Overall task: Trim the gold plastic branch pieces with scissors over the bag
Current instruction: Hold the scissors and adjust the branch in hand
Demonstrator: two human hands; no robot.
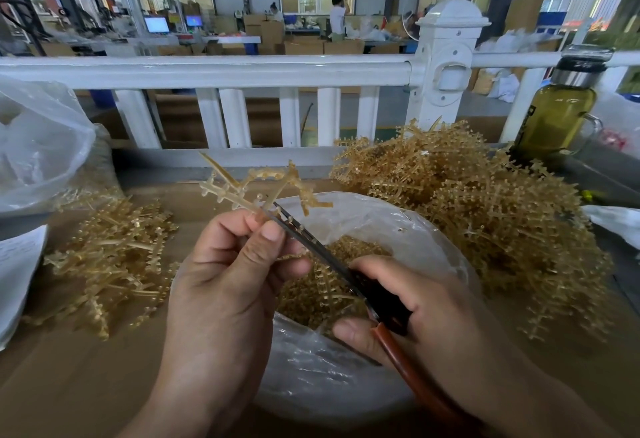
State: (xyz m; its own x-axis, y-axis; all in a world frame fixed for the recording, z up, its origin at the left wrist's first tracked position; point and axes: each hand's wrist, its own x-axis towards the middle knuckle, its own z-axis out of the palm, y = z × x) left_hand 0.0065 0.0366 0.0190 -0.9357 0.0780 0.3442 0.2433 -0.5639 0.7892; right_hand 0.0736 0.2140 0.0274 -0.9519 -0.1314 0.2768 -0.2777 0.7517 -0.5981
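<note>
My left hand (pixel 228 271) pinches a gold plastic branch piece (pixel 256 184) between thumb and fingers, holding it up above the clear plastic bag (pixel 422 229). My right hand (pixel 433 313) grips scissors (pixel 349 278) with dark blades and a reddish-brown handle. The blades run along the branch stem close to my left thumb. Small gold trimmed bits (pixel 322 288) lie inside the bag below the blades.
A large pile of gold branches (pixel 478 209) is heaped at the right, a smaller pile (pixel 110 257) at the left on the brown table. A bottle (pixel 561 108) stands at the back right. A white railing (pixel 207 70) runs behind. Another plastic bag (pixel 38 146) sits far left.
</note>
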